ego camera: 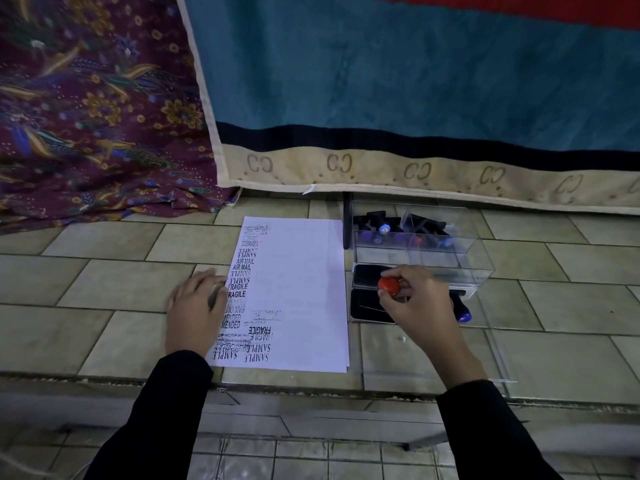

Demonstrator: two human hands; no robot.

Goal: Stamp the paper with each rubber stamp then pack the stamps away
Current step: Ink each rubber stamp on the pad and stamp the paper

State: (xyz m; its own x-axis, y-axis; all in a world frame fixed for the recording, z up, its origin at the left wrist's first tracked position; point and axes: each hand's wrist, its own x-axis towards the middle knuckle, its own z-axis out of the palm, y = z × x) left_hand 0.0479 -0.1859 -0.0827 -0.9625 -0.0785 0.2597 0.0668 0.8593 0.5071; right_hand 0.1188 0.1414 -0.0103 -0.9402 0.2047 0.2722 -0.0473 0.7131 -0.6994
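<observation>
left hand (195,311): fingers flat, holding nothing, pinning the paper (301,292) so it won't slide
right hand (417,299): fingers pinched on red-knobbed stamp (388,285), over the ink pad (369,294), probably inking up
other stamps: mostly in clear box (420,245)

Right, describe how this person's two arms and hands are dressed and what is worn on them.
Both arms are covered by long, plain black sleeves, the left sleeve and the right sleeve, each ending at the wrist. They look loose, with no visible print, stripe or cuff detail. The left hand and the right hand are bare: no gloves, and no ring, watch or bracelet shows in this dim view.
</observation>
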